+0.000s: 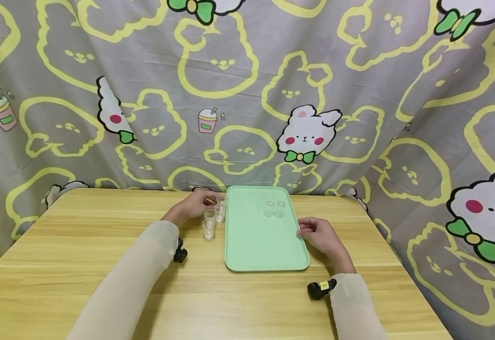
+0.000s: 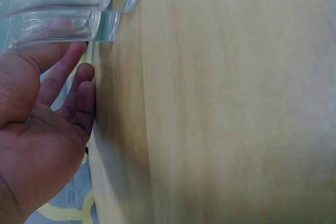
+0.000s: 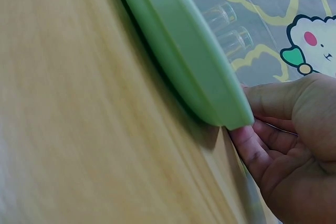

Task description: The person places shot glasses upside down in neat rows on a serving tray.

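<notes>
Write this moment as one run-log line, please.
left hand: at clear cups, grip unclear | right hand: gripping green tray | other cups: on tray

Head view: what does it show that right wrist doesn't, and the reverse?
Head only: the left hand, the clear cups standing left of the green tray, and both sleeves.

Right wrist only: the right hand's fingers under the tray's edge, with the outer side wall close up.

Both: the right hand at the tray, cups on the tray, the wooden table and the patterned curtain.
</notes>
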### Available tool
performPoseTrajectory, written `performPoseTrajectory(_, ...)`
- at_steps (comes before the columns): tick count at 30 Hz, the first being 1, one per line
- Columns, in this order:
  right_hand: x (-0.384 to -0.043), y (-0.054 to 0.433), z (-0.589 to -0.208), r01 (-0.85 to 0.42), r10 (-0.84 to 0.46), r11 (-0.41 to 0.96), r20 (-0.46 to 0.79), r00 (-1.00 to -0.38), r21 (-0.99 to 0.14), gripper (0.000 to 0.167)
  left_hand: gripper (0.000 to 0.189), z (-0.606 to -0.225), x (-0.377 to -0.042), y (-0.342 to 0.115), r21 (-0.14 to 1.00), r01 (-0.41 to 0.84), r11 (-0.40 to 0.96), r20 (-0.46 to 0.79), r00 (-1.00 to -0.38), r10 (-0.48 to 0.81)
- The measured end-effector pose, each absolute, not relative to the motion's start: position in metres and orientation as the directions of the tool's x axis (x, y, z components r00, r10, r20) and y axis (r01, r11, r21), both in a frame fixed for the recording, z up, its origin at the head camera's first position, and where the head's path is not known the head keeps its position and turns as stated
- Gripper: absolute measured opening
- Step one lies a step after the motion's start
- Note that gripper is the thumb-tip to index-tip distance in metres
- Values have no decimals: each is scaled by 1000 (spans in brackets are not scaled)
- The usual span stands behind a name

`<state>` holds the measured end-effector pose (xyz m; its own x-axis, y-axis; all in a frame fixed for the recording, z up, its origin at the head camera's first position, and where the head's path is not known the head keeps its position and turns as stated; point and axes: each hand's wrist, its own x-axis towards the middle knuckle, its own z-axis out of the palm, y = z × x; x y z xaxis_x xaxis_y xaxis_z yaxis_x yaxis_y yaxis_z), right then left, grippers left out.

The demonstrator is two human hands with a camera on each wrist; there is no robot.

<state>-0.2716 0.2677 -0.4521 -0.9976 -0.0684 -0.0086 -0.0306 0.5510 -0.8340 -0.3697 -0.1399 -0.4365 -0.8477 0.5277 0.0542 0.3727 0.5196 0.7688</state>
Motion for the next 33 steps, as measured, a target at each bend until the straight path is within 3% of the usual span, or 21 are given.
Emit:
performPoseTrajectory(15, -272, 269, -453, -27, -66, 541, -10, -998, -841, 38, 24, -441, -372, -138, 802, 338, 492, 72, -873, 482)
performPoseTrajectory(33, -272, 268, -455, -22, -59, 538, -12, -998, -843, 37, 31, -435, -369, -142, 903, 157, 401, 9, -938, 346)
